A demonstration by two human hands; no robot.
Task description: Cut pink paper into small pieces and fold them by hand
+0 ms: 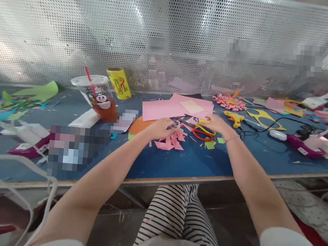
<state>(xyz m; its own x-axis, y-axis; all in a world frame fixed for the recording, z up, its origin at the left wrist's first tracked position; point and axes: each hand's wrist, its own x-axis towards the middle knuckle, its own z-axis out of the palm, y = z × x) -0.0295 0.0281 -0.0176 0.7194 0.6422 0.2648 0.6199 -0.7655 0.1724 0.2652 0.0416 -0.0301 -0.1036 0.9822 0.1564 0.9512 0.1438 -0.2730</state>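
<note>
My left hand is at the left side of a heap of cut pink paper scraps. Its fingers are curled in against pink strips, though the fingertips are partly hidden. My right hand has bent fingers at the yellow handle of the scissors, which also show a red loop. The dark blades point left towards the scraps. Behind both hands lie pink paper sheets, with a paler piece on top. An orange sheet shows beside my left hand, and green scraps lie below the scissors.
To the left stand a lidded drink cup with a red straw and a yellow roll. On the right are a yellow glue gun, its cord, a pink paper flower and a purple power strip. Perforated metal backs the table.
</note>
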